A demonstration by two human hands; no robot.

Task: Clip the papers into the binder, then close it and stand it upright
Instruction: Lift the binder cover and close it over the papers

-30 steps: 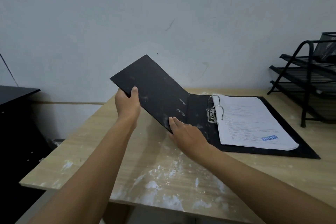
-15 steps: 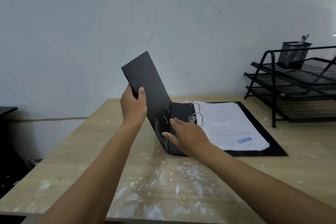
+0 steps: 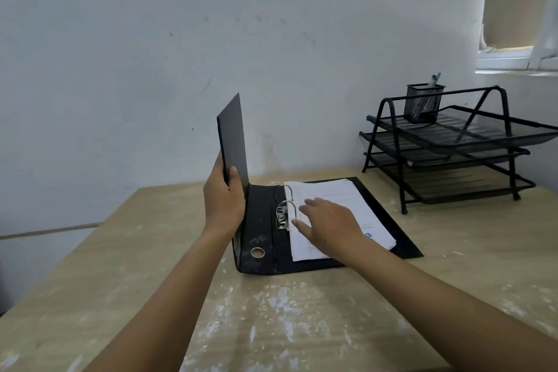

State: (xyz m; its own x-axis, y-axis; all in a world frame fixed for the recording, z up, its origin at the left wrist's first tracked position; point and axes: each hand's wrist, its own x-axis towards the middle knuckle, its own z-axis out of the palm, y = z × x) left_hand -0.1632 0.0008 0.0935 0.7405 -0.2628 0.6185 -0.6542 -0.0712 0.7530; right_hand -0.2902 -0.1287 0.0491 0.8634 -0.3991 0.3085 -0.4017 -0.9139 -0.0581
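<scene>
Binder [image 3: 302,238]: mid-table, toward far edge. Papers [image 3: 338,205] on rings, done. Left hand [image 3: 223,205] clasps raised cover [image 3: 234,142]; right hand [image 3: 329,223] open-fingered over pages. Pending: closing, standing upright.

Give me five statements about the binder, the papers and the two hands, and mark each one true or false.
1. The left hand grips the binder's front cover, which stands nearly upright. True.
2. The binder is fully closed. False: the back cover lies flat on the table and the rings show.
3. The right hand rests over the papers, fingers spread. True.
4. The papers lie on the table beside the binder. False: they lie inside it, on the rings.
5. The pen cup stands on the table. False: it stands on top of the tray rack.
</scene>
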